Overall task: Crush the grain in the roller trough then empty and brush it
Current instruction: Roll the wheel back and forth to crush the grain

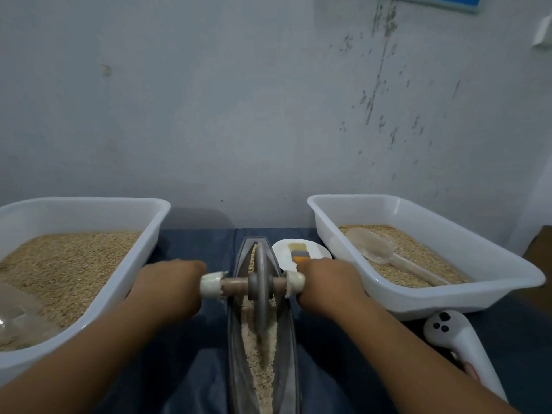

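A long grey boat-shaped roller trough [291, 333] runs away from me down the middle of the table, with pale crushed grain [263, 369] along its bottom. A grey metal roller wheel [260, 282] stands upright in it on a wooden axle with white-wrapped ends. My left hand [170, 282] grips the left end of the axle and my right hand [325, 282] grips the right end. A small brush [298, 252] with an orange ferrule lies on a white plate [316, 249] just behind my right hand.
A white tub [89, 207] of whole grain stands at the left, a clear scoop at its near corner. A second white tub [448, 291] at the right holds grain and a clear plastic spoon [385, 255]. A white handheld device [460, 339] lies near right. Wall behind.
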`<state>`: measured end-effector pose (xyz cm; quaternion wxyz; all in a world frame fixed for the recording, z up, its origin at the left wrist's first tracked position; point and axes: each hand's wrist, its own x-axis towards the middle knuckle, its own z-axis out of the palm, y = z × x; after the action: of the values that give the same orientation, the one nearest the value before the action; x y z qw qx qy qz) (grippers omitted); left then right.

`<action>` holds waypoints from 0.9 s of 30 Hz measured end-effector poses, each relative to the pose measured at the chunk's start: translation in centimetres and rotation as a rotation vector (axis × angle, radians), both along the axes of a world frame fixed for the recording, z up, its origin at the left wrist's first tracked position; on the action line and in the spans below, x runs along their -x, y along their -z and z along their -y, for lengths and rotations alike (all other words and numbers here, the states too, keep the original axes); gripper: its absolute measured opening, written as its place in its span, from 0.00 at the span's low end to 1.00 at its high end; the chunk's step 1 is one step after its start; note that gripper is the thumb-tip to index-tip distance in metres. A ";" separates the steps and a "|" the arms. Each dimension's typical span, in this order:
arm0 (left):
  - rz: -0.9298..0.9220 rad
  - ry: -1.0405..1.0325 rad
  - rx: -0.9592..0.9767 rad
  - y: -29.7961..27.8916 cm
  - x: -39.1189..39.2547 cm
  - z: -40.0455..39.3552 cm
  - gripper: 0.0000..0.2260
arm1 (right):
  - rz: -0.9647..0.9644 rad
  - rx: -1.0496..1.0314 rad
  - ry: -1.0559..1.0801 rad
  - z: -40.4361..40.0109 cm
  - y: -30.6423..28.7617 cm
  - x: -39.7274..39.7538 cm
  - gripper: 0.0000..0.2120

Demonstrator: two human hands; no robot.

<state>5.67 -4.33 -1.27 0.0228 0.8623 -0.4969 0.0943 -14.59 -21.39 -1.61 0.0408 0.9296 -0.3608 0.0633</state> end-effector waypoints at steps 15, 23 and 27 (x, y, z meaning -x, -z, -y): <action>-0.162 0.053 -0.102 1.9 0.6 -4.9 0.11 | -0.124 -0.030 -0.158 -4.1 -2.6 3.4 0.06; -0.168 0.074 -0.131 1.4 0.9 -5.7 0.15 | -0.250 -0.252 -0.159 -4.3 -3.1 5.0 0.10; -0.008 0.019 -0.012 0.8 0.6 -2.4 0.07 | -0.083 -0.141 -0.059 -1.7 -0.8 2.3 0.08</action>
<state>5.12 -1.92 -2.09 0.0206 0.8579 -0.5058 0.0878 -16.89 -19.67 -0.78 -0.0116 0.9422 -0.3349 0.0002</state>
